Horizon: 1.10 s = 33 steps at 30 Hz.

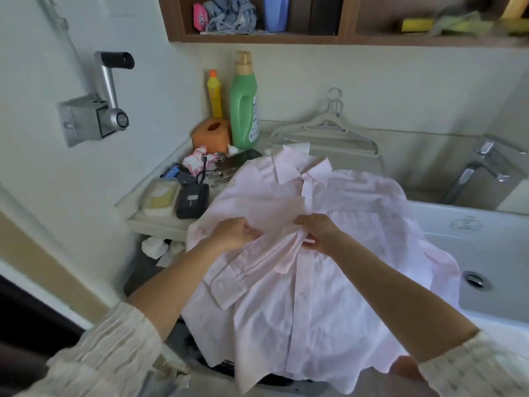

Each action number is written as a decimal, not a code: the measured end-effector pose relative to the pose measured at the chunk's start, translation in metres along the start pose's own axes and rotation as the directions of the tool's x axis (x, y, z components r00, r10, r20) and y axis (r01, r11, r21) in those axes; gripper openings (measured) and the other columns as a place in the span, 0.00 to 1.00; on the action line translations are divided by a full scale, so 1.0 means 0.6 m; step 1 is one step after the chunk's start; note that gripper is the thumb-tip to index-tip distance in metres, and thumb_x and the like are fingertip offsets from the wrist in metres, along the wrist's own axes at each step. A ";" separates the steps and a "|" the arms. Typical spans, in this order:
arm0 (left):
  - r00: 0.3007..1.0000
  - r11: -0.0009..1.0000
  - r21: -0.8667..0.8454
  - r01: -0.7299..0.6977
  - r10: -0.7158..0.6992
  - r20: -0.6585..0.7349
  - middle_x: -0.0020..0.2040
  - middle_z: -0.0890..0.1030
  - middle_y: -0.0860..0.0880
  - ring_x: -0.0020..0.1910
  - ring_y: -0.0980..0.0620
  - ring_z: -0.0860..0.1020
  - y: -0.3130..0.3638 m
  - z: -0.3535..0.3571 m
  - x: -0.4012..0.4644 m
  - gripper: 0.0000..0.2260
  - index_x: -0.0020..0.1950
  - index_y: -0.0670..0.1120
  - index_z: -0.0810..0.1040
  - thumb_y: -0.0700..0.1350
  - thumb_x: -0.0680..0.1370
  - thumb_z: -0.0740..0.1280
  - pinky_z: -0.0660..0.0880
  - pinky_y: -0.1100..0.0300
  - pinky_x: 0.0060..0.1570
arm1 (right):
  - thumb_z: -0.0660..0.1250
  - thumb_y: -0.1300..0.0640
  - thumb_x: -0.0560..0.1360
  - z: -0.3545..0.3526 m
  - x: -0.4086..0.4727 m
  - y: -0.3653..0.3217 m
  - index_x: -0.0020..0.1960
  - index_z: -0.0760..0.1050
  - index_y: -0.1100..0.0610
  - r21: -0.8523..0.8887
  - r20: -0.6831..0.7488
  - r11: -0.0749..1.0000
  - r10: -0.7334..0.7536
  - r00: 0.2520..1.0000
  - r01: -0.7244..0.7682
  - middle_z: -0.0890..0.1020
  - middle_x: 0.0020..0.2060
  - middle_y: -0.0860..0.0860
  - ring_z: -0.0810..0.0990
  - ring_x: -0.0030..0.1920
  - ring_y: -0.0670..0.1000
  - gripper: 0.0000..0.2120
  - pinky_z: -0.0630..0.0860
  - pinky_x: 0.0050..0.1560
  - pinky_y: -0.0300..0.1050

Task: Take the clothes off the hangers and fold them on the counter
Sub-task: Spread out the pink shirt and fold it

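Shirt (309, 253), pale pink, off its hanger and spread front-up over the desk (160, 224) edge and the sink (486, 253) rim, collar pointing away toward the wall, hem hanging off the near side. It's laid flat like that probably so the front can be squared up before folding. One sleeve is folded across the chest, cuff near the lower left. Empty hangers (323, 133) lean against the back wall behind the collar, so the unhanging step looks done for this garment. Left hand (232, 233) pinches a bit of fabric at the left front panel, fingers curled on the cloth. Right hand (317, 230) grips the button placket mid-chest, thumb and fingers closed on the strip. Both forearms reach in from below, wrists low, hands nearly meeting at the shirt's centre line; looks like aligning or closing the front. Green detergent bottle (244, 110) and clutter sit on the desk's left part, just beside the shirt's shoulder.
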State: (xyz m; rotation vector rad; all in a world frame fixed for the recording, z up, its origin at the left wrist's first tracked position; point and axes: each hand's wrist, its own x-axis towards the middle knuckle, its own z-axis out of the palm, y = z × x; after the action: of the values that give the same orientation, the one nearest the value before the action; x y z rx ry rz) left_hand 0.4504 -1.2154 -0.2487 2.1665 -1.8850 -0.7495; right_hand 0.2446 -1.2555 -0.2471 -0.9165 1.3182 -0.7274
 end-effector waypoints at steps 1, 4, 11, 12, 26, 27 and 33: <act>1.000 1.000 0.011 0.005 -0.005 -0.029 0.49 0.78 0.52 0.51 0.48 0.77 -0.003 0.007 -0.002 0.23 0.55 0.45 0.76 0.64 0.74 0.65 0.72 0.55 0.50 | 0.65 0.66 0.72 -0.001 0.006 0.000 0.48 0.75 0.58 -0.038 -0.019 0.999 -0.010 1.000 0.010 0.78 0.41 0.56 0.76 0.40 0.55 0.06 0.76 0.36 0.46; 0.998 1.000 0.005 0.013 -0.013 -0.060 0.34 0.74 0.50 0.35 0.50 0.73 0.000 0.018 -0.013 0.19 0.38 0.46 0.74 0.61 0.74 0.66 0.65 0.58 0.33 | 0.61 0.68 0.71 -0.020 0.032 0.009 0.45 0.75 0.60 -0.221 -0.053 0.974 -0.055 0.997 0.043 0.77 0.41 0.57 0.76 0.39 0.56 0.07 0.78 0.45 0.52; 0.998 0.961 -0.268 0.066 -0.059 0.032 0.31 0.70 0.51 0.30 0.55 0.68 0.070 0.017 -0.089 0.14 0.35 0.47 0.72 0.47 0.80 0.62 0.63 0.63 0.28 | 0.61 0.71 0.69 -0.055 0.062 0.012 0.45 0.78 0.65 -0.299 -0.015 0.946 -0.135 0.991 0.124 0.76 0.37 0.58 0.74 0.35 0.55 0.09 0.70 0.35 0.46; 0.992 0.909 -0.405 0.100 -0.058 0.114 0.33 0.72 0.50 0.31 0.54 0.70 0.086 0.032 -0.104 0.11 0.39 0.47 0.73 0.46 0.81 0.60 0.67 0.63 0.28 | 0.61 0.72 0.70 -0.056 0.062 0.010 0.49 0.78 0.67 -0.254 0.012 0.958 -0.136 0.991 0.135 0.77 0.37 0.58 0.74 0.34 0.54 0.11 0.70 0.34 0.46; 0.869 0.426 -0.831 0.356 -0.478 0.127 0.46 0.79 0.46 0.43 0.48 0.78 0.053 0.134 -0.090 0.11 0.51 0.45 0.74 0.53 0.79 0.63 0.75 0.57 0.43 | 0.69 0.64 0.72 -0.112 0.027 0.013 0.43 0.79 0.61 -0.401 0.213 0.913 0.005 0.977 0.083 0.78 0.29 0.56 0.74 0.20 0.47 0.01 0.70 0.24 0.34; 0.836 0.418 -0.843 0.339 -0.545 0.066 0.50 0.78 0.45 0.47 0.46 0.78 0.034 0.126 -0.079 0.13 0.55 0.44 0.74 0.53 0.79 0.64 0.76 0.56 0.44 | 0.69 0.63 0.73 -0.116 0.029 0.012 0.42 0.78 0.60 -0.413 0.218 0.907 0.017 0.976 0.077 0.76 0.25 0.54 0.72 0.18 0.46 0.01 0.68 0.21 0.32; 0.695 0.360 -0.911 0.201 -0.708 -0.127 0.45 0.75 0.45 0.38 0.50 0.73 -0.019 0.072 -0.046 0.19 0.64 0.40 0.72 0.51 0.79 0.63 0.74 0.56 0.43 | 0.68 0.60 0.76 -0.128 0.036 0.020 0.55 0.78 0.63 -0.297 0.350 0.950 0.198 0.916 -0.092 0.83 0.41 0.54 0.81 0.42 0.50 0.09 0.81 0.43 0.42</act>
State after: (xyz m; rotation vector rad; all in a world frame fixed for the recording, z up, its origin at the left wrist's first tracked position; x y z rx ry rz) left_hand 0.4379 -1.1784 -0.2838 1.8663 -0.3339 -0.8155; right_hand 0.1706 -1.2792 -0.2690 -1.1037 1.1414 -0.2325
